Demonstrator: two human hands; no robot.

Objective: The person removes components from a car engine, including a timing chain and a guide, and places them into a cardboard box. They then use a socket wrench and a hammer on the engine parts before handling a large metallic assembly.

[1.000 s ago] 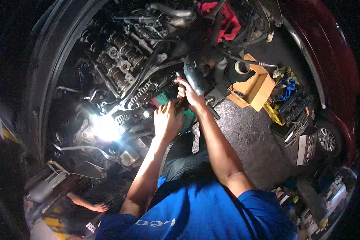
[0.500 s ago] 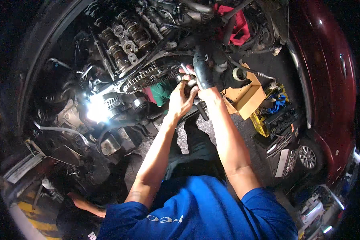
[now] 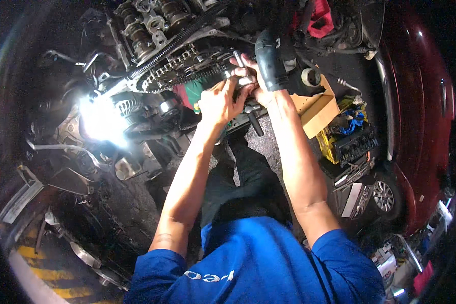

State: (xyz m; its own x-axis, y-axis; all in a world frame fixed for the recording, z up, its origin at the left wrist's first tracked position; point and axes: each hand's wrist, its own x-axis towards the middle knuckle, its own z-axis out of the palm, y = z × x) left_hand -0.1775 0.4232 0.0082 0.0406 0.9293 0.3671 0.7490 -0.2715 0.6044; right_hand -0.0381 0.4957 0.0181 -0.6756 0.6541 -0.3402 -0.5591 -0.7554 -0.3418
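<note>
Both hands meet beside the open front of a car engine, near the exposed timing chain (image 3: 169, 68). My right hand (image 3: 256, 81) is closed round a short silver metal rod (image 3: 239, 59), partly behind a thick black hose (image 3: 271, 61). My left hand (image 3: 219, 104) is closed too, its fingertips bent in against my right fingers; what they pinch is hidden. Just below the hands, a dark handle-like cylinder (image 3: 255, 123) hangs down. Left of them, a green and maroon cloth (image 3: 191, 95) lies under the chain.
A bright work light (image 3: 104, 121) glares at the left. Camshafts (image 3: 142, 40) lie bare at the top. To the right are an open cardboard box (image 3: 319, 109), a tape roll (image 3: 310, 77), a black engine cover (image 3: 359, 147), loose tools (image 3: 357, 200) and a dark red car (image 3: 420, 126).
The view has shifted, so the engine sits higher and further left. My left hand has turned, its back more in view. The other person's arm at lower left is out of sight.
</note>
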